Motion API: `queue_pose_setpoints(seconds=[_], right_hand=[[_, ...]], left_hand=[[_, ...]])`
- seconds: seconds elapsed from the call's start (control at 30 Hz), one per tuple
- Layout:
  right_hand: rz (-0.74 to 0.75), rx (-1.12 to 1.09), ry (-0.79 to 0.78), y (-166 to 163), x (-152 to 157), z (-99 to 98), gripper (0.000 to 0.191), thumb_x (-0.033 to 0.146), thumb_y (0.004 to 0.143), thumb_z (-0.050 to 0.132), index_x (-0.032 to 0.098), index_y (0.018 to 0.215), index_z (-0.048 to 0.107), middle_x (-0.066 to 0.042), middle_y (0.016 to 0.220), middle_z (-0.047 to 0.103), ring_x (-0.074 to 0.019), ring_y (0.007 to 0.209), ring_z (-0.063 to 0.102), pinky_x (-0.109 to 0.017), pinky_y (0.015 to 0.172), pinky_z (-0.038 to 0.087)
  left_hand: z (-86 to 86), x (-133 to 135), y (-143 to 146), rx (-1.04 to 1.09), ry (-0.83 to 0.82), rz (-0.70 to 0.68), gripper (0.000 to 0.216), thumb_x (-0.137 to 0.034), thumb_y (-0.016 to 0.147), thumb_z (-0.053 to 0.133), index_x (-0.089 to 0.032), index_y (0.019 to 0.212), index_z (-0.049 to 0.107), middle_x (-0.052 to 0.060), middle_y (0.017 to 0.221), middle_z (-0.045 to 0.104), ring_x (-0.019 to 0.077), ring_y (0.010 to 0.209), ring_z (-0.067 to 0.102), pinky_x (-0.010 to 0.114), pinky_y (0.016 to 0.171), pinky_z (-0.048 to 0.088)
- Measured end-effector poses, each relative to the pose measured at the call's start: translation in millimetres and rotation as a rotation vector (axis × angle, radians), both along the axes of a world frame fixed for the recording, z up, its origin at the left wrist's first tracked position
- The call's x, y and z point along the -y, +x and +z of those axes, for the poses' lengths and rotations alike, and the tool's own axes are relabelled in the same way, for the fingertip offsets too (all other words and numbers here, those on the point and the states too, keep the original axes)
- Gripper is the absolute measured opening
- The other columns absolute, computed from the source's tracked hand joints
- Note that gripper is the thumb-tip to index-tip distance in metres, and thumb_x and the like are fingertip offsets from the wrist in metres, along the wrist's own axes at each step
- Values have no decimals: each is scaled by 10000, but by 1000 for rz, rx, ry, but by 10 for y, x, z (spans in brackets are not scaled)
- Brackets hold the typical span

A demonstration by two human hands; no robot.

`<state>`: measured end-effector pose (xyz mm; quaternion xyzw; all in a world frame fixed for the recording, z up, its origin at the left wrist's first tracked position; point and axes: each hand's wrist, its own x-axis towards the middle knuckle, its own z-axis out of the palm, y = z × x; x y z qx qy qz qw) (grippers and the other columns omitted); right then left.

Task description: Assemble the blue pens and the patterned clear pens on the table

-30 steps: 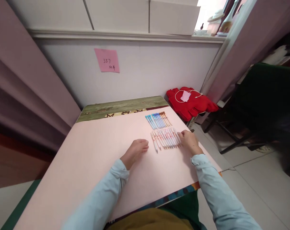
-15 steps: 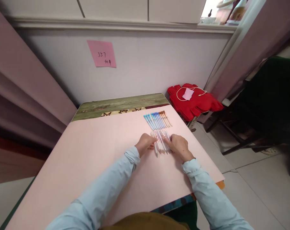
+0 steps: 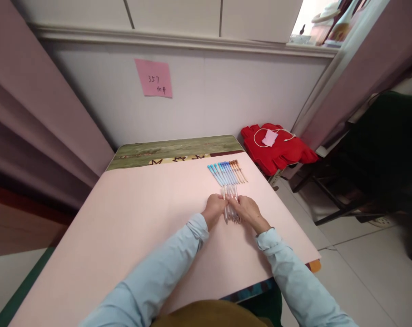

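Toward the right side of the table, several white, see-through pens (image 3: 230, 217) lie side by side in a tight bunch, tips toward me. My left hand (image 3: 214, 210) is closed against the bunch's left side. From the right, my right hand (image 3: 248, 211) grips the same pens, its thumb lying across them. Parts of the pens are hidden under my fingers. Just beyond the bunch is a neat row of several slim pens (image 3: 226, 174), running from light blue on the left through darker blue to brown and orange on the right.
A pale pink sheet (image 3: 151, 204) covers most of the table, leaving a green wood-patterned strip (image 3: 178, 145) at the back. Past the right back corner lies a red cushion-like thing (image 3: 277, 152) with a white cable. A dark chair (image 3: 372, 150) stands to the right.
My hands have come closer together, and the spread of white pens between them is now a narrower bunch. The camera view has shifted slightly.
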<state>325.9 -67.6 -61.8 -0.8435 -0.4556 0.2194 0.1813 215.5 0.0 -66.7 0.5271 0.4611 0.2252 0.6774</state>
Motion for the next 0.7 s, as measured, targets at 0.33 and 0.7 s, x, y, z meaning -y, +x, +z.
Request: queue_pose_setpoints(seconds=[0.33,0.7], right_hand=[[-14,-192,110,-186,-39,-159,547,564,912,412,107,764,674,-77,689,668,-151,595,568,-223,512,320],[-44,196,44,78,174,-9,410,509,913,472,151,867,667,-114,836,684,-194,752,590,-261,616,304]], left_hand=[[38,31,-201,131,-170,12,41,-70,658,671,-92,692,663,77,609,657,160,541,624,271,565,523],[-81,-41,-89,-38,-101,-19,206,-152,678,754,-149,664,549,39,497,596,180,457,610,295,488,515]])
